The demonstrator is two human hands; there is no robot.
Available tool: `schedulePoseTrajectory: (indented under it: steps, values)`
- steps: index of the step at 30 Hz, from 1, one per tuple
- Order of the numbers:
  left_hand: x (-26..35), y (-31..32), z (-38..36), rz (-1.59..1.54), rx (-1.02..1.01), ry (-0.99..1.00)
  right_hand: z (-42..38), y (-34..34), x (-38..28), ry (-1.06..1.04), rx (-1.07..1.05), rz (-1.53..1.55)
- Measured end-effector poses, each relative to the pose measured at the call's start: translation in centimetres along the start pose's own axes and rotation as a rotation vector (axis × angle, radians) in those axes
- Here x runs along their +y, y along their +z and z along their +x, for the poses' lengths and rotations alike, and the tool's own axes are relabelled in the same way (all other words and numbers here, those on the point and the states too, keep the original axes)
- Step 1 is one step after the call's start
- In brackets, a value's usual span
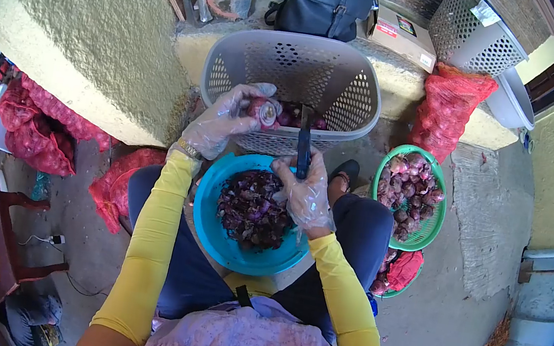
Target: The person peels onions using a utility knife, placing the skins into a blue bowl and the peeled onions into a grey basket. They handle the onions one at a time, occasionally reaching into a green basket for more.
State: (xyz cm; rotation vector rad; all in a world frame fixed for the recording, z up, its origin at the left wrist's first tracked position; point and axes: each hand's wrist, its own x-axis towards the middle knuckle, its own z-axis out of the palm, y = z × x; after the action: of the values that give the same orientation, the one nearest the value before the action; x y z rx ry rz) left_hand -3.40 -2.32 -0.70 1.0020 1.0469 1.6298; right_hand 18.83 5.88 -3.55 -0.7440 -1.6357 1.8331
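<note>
My left hand [224, 122], in a clear plastic glove, is closed around a red onion [263, 112] whose pale cut end faces up. In my gloved right hand [307, 193] I grip a knife [303, 150] by its black handle, the blade pointing away from me. Both hands are above the near side of a grey perforated basket [297, 47], where several red onions [292, 115] lie at the bottom. Below my hands, between my knees, stands a blue basin [205, 234] with a heap of dark purple onion skins [254, 212].
A green basket [433, 232] of onions is at my right, beside my leg. Red mesh sacks [450, 109] stand near the ledge and at the left. On the ledge are a black backpack [332, 4] and a cardboard box [402, 36]. A wooden stool [12, 242] lies left.
</note>
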Motion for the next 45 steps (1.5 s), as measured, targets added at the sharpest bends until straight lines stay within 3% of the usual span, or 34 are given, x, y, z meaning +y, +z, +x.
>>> schedulePoseTrajectory:
  steps: [10,12,19,20,34,45]
  values:
    - [0.5,1.0,0.1,-0.262,0.099,-0.004,-1.2,-0.8,-0.9,-0.009,-0.003,-0.100]
    - [1.0,1.5,0.1,-0.314,0.116,0.024,-0.7,-1.4,-0.9,0.062,-0.037,0.120]
    - [2.2,1.3,1.0,-0.233,0.197,0.047,4.8,-0.9,-7.6,0.001,-0.083,0.230]
    - [2.4,1.4,1.2,-0.242,0.224,0.062,5.3,-0.7,-9.3,0.067,-0.073,0.183]
    - [0.9,0.9,2.6,-0.441,0.243,0.086,8.9,0.2,-8.6,-0.016,-0.302,0.199]
    - [1.3,1.5,2.7,-0.447,0.265,0.058,8.8,0.0,-8.6,-0.020,-0.302,0.231]
